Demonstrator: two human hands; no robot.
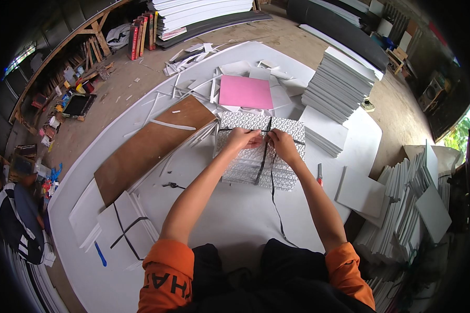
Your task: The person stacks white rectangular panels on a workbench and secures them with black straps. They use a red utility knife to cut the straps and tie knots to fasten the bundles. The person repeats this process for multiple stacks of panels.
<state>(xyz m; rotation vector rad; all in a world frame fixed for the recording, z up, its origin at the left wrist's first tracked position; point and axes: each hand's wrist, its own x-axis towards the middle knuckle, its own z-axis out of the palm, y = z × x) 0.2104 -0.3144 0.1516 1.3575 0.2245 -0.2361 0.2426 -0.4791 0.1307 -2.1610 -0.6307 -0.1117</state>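
Note:
A stack of white patterned panels (pixel 245 167) lies on the white work sheet (pixel 230 214) in front of me. A black strap (pixel 262 159) crosses over the stack's top and trails down toward me. My left hand (pixel 244 138) and my right hand (pixel 282 143) meet on top of the stack, both pinching the strap where its bands cross. My forearms reach in from the lower edge, in orange sleeves.
A brown board (pixel 146 146) lies to the left, a pink sheet (pixel 245 92) behind the stack. Tall piles of white panels stand at right (pixel 339 83) and far right (pixel 407 203). A tied white bundle (pixel 125 224) lies at lower left, a red-handled cutter (pixel 319 175) at right.

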